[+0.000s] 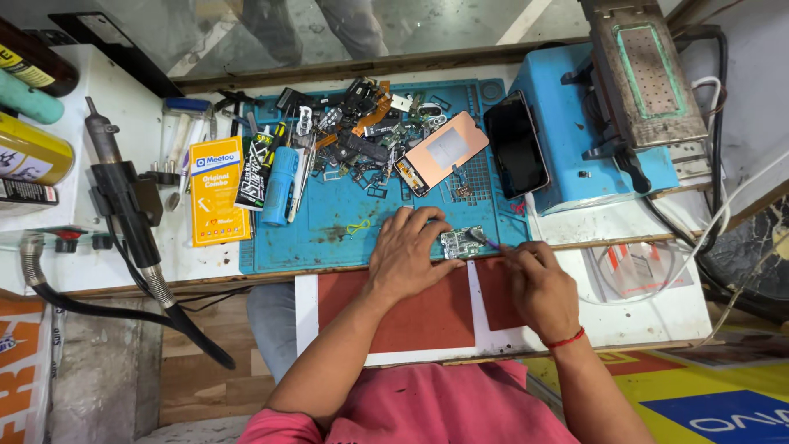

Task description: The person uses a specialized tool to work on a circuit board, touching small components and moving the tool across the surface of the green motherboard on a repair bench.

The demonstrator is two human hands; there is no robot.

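We see our left hand (408,253) pressed flat-fingered on a small green circuit board (459,241), pinning it at the near edge of the blue mat (329,222). Our right hand (536,284) pinches a thin purple-handled brush (485,240), whose tip meets the board's right end, at about 3 o'clock from the board's middle. So the left fingers are closed down on the board, and the right ones grip the brush.

The board lies with its long axis running 9 to 3 o'clock, parallel to the mat's front edge. The brush points toward 10 o'clock, handle trailing to 4.

To do this well, we judge that light strokes suit best, with the left fingertips kept clear of the brushed patch and the board held from sliding.

At 12 o'clock from the board a copper-backed screen (441,151) lies tilted; a black phone (516,154) rests on the blue machine (575,131) at 1 o'clock. Loose parts (362,136) are heaped at 11.
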